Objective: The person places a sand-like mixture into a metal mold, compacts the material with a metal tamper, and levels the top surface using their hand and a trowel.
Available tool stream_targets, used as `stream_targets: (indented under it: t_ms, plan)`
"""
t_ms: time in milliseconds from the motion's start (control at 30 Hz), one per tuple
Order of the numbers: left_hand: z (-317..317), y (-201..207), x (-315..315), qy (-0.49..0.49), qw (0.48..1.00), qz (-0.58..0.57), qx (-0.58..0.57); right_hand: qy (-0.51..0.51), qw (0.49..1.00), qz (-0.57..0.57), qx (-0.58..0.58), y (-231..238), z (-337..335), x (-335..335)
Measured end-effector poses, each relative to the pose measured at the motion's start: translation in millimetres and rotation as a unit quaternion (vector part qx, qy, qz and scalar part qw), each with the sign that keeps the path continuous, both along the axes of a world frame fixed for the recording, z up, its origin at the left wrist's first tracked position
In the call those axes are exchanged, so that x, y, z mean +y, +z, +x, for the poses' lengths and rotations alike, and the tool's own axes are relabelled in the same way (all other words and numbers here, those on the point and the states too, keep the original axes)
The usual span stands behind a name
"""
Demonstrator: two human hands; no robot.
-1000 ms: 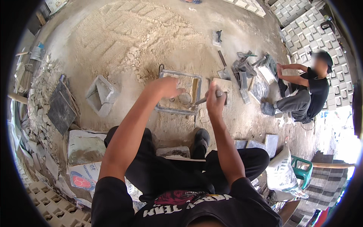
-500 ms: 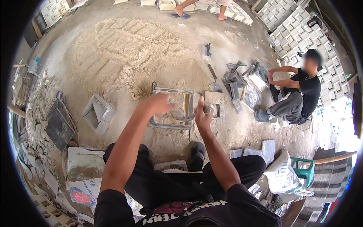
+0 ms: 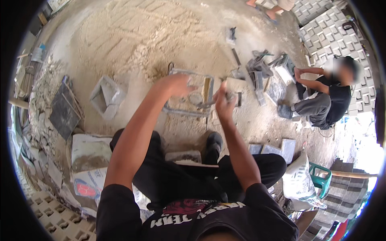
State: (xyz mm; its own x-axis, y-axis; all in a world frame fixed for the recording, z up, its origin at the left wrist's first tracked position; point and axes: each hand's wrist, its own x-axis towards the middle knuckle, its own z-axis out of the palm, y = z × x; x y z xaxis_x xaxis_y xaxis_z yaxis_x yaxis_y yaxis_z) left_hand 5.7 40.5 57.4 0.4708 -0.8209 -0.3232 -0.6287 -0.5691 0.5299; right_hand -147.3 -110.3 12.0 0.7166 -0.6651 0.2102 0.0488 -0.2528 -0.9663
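A rectangular metal mould frame (image 3: 189, 112) lies on the ground before me, with sandy mix and a round grey piece (image 3: 196, 98) inside it. Over its left part hovers my left hand (image 3: 179, 85), fingers stretched out, blurred and holding nothing I can see. My right hand (image 3: 226, 102) is closed around the handle of what looks like a small trowel, at the frame's right side. The trowel's blade (image 3: 206, 105) points left over the frame's near right corner. A pale board (image 3: 237, 84) with a dark handle lies just beyond the right hand.
A broad heap of sandy powder (image 3: 132, 36) spreads ahead. To the left are a hollow angular block (image 3: 107, 97), a dark slab (image 3: 65, 108) and rubble (image 3: 38, 108). At right, a co-worker (image 3: 325, 92) sits by metal moulds; a white sack (image 3: 299, 184) and green stool (image 3: 320, 176) stand nearer.
The whole view has shifted, so the ground ahead sits higher in the picture. Both hands stay over the mould frame, the left one blurred. The walking person's legs have moved right.
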Motion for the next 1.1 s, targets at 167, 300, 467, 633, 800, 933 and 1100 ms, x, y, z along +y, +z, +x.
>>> stream_targets:
  t_ms: [167, 300, 467, 633, 800, 933, 1100]
  plan:
    - [-3, 20, 5, 0.011, 0.999, 0.032, -0.002, 0.000, 1.000, -0.013, -0.025, 8, -6, 0]
    - [-1, 17, 7, 0.018, 1.000, 0.012, 0.014, 0.035, 0.998, 0.050, 0.009, 3, 3, 0]
    - [2, 12, 4, 0.004, 0.999, 0.030, 0.014, 0.049, 0.998, 0.031, 0.016, 4, -1, 7]
    - [0, 18, 2, -0.001, 0.998, 0.062, 0.012, 0.037, 0.999, -0.022, 0.000, 8, -6, 16]
    - [0, 7, 3, 0.006, 0.999, 0.037, 0.009, 0.056, 0.997, 0.030, 0.049, 15, -3, 23]
    - [-1, 14, -3, 0.013, 0.999, 0.042, 0.014, 0.051, 0.998, -0.039, 0.014, -16, -11, 14]
    - [10, 19, 13, 0.030, 0.999, 0.033, 0.014, 0.046, 0.999, -0.012, 0.024, 6, 6, 29]
